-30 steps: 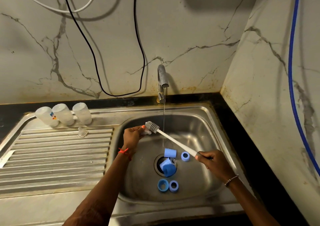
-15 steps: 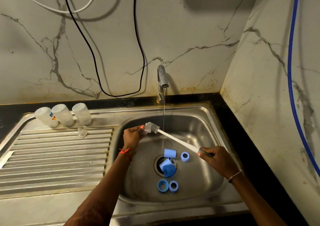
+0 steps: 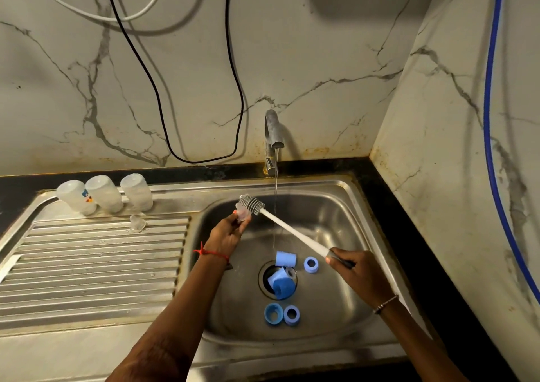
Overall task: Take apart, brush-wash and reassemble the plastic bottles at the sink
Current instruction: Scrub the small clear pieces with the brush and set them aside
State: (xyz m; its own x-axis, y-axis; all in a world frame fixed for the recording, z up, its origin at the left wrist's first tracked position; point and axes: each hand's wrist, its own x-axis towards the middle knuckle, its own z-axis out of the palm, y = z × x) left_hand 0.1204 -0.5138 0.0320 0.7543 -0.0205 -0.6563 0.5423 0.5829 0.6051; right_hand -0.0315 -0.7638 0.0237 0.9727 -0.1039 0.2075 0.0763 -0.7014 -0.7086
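Since the earlier frames the brush head [image 3: 252, 204] has risen and drawn slightly leftward, and the right hand [image 3: 355, 273] has slid a little toward the drain; the left hand [image 3: 226, 237] has hardly shifted. The left hand pinches a small clear teat [image 3: 243, 214] in its fingertips at the basin's back left corner, and the bristles lie against the teat's upper side. The right hand is closed round the dark grip of the brush [image 3: 292, 231], whose white shaft slants across the basin and crosses the thin water stream [image 3: 275, 206] falling from the tap [image 3: 273, 133]. So short a stroke suggests that scrubbing of this teat is under way rather than finished. In the sink [image 3: 336, 206] lie a blue cap [image 3: 285, 258] and a blue ring [image 3: 311, 264] beside the drain, further blue pieces [image 3: 282, 283] in the drain mouth, and two blue rings [image 3: 273, 313] near the front wall; all appear to await washing. On the drainboard [image 3: 87, 264], well apart to the left, three clear bottles [image 3: 104, 193] stand in a row, apparently inverted, with a second clear teat [image 3: 137, 223] just in front of them. Reassembly has not begun.
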